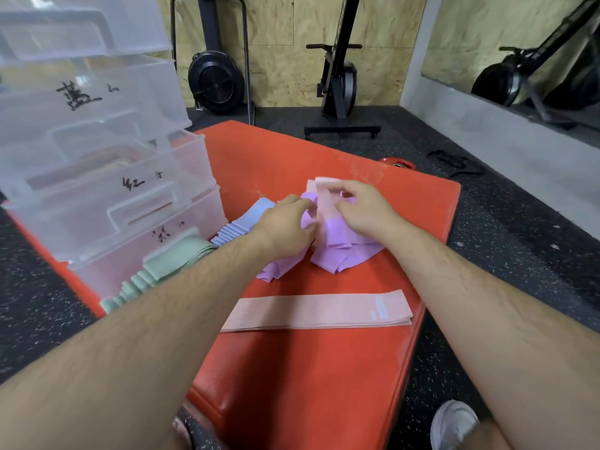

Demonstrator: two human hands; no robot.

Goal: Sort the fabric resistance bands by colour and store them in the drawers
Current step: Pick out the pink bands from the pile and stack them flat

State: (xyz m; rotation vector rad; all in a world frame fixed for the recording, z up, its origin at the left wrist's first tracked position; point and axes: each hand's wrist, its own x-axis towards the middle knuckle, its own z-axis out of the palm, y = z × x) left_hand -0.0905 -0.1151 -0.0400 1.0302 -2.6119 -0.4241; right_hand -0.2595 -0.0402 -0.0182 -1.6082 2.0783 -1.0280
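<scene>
two bare forearms reach out from the bottom of the view over a red mat. just beyond them a pink stack of bands lies flat, its long axis running from left to right across the mat. further out is the purple pile, all crumpled. the right hand pinches a pink band between thumb and fingers and holds it raised, its lower end among the purple folds. the left hand has its fingers curled on a fold of the purple pile, i think to keep it down.

i judge that the step in hand is to free this pink band and bring it to the pink stack. from the grip the stack lies toward the person, almost under the right forearm — so the right hand is the nearer one. the held band stands roughly across the stack's axis, so it would need a turn to lie along it. blue bands and green bands wait beside the clear drawers on the left — what is inside those i cannot tell.
</scene>
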